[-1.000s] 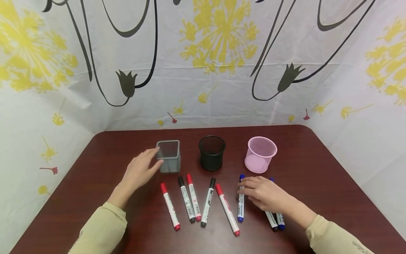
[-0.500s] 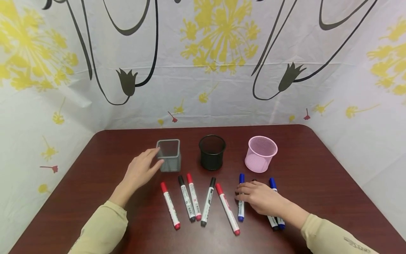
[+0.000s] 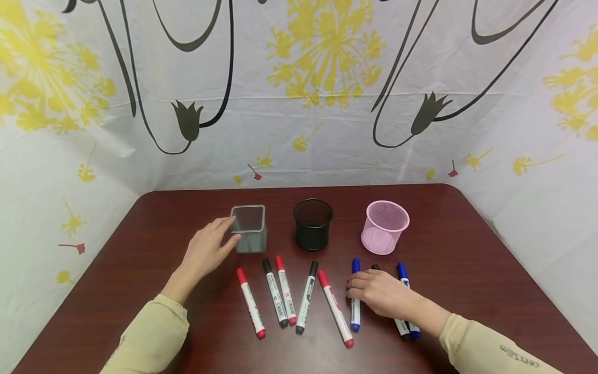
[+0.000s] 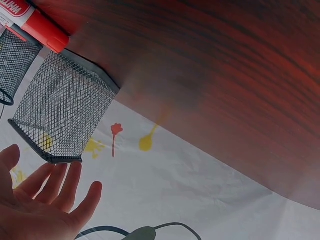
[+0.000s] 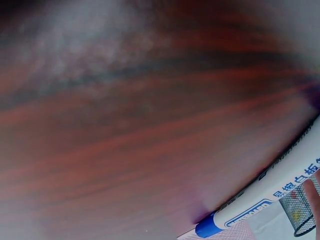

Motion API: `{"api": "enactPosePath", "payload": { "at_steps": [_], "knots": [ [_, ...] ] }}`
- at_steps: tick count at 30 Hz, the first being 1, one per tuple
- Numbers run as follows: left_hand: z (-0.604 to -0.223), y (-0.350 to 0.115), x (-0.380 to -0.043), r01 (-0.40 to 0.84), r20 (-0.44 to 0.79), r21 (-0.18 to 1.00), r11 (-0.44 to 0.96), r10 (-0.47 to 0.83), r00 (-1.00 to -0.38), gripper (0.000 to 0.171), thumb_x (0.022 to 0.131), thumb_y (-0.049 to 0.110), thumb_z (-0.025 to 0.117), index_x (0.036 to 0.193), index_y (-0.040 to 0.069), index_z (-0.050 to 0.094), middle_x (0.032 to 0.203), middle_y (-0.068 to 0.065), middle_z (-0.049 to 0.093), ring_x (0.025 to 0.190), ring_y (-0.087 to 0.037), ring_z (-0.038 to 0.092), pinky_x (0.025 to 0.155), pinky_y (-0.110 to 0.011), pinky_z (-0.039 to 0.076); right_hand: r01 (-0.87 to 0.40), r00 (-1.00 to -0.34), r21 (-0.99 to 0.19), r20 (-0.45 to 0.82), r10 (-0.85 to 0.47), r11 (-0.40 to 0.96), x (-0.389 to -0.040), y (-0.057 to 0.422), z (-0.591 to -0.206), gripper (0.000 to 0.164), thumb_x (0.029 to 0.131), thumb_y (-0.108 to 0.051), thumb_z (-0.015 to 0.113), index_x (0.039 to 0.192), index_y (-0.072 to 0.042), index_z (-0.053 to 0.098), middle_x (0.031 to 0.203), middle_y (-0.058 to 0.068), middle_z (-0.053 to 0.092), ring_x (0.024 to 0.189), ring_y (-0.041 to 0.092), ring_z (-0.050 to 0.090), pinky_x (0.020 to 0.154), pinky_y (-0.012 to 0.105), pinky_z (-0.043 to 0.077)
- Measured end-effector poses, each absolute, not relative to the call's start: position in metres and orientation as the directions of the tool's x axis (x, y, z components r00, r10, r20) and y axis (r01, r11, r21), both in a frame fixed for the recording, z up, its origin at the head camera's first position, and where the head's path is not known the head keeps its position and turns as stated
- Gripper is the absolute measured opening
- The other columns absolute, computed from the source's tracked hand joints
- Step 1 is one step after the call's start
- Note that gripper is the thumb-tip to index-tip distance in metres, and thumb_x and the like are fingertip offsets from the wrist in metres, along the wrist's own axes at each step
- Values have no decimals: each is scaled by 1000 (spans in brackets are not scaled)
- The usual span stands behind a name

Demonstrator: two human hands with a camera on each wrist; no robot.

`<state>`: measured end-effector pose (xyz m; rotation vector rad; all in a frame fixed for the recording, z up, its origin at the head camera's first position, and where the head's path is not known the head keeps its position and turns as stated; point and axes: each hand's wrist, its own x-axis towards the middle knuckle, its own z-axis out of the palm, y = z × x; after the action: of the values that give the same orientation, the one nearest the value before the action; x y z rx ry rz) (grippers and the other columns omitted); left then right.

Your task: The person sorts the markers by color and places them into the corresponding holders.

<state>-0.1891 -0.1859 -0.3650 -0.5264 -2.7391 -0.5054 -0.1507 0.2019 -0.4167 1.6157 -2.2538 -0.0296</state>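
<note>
My left hand (image 3: 205, 249) reaches to the grey square mesh pen holder (image 3: 252, 242), fingers spread. In the left wrist view, fingertips (image 4: 74, 170) meet the holder's rim. My right hand (image 3: 380, 293) is over a blue whiteboard marker (image 3: 356, 311), fingers curled across its upper part; the thumb is hidden. Beneath that wrist lie another blue marker (image 3: 413, 331) and a black marker (image 3: 402, 329), both partly covered. A blue-capped whiteboard marker (image 5: 265, 190) crosses the right wrist view, one fingertip (image 5: 312, 197) showing beside it.
A black round mesh holder (image 3: 312, 236) and a pink one (image 3: 379, 239) stand in line with the grey one. Between the hands lie red markers (image 3: 252, 306) and black markers (image 3: 306, 298) on the dark wooden table (image 3: 196, 332). A patterned cloth (image 3: 303, 145) hangs behind.
My right hand has shifted left and settled lower over the blue marker, which has slid slightly toward the near edge. The left hand stays put.
</note>
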Motion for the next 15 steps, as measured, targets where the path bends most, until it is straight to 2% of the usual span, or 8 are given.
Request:
{"api": "enactPosePath", "payload": {
  "at_steps": [3, 6, 8, 11, 15],
  "knots": [
    [-365, -186, -190, 413, 380, 269, 870, 298, -875, 48, 84, 26, 60, 122, -1, 50, 115, -18, 52, 104, -32, 48, 80, -48, 39, -910, -274, 230, 288, -918, 345, -150, 202, -416, 18, 78, -6, 49, 86, -16, 63, 89, -3, 59, 87, 15, 54, 70, 30, 44],
    [-366, -186, -191, 419, 401, 259, 870, 298, -866, 46, 84, 26, 60, 120, -1, 52, 113, -17, 53, 102, -31, 49, 79, -48, 40, -911, -264, 231, 309, -914, 341, -150, 203, -415, 26, 83, -8, 37, 85, -17, 61, 88, -4, 57, 86, 14, 53, 68, 29, 43],
    [-366, -186, -192, 421, 413, 252, 872, 296, -861, 46, 83, 25, 60, 120, 0, 52, 111, -17, 54, 101, -31, 50, 78, -47, 40, -915, -254, 221, 330, -909, 337, -149, 203, -412, 27, 82, -7, 36, 85, -17, 61, 88, -6, 57, 87, 13, 53, 66, 27, 43],
    [-367, -186, -193, 426, 433, 245, 871, 295, -852, 45, 82, 24, 62, 119, 1, 53, 110, -16, 54, 98, -31, 51, 76, -47, 41, -925, -240, 195, 367, -899, 327, -149, 205, -407, 25, 76, -3, 43, 87, -16, 61, 92, -6, 57, 90, 13, 53, 64, 26, 42],
    [-368, -186, -195, 434, 456, 235, 870, 296, -840, 43, 82, 24, 62, 118, 1, 54, 108, -15, 55, 95, -30, 52, 74, -46, 42, -936, -249, 129, 411, -877, 327, -149, 206, -396, 30, 85, -7, 31, 91, -12, 60, 95, -2, 58, 93, 15, 54, 70, 28, 43]
  ]
}}
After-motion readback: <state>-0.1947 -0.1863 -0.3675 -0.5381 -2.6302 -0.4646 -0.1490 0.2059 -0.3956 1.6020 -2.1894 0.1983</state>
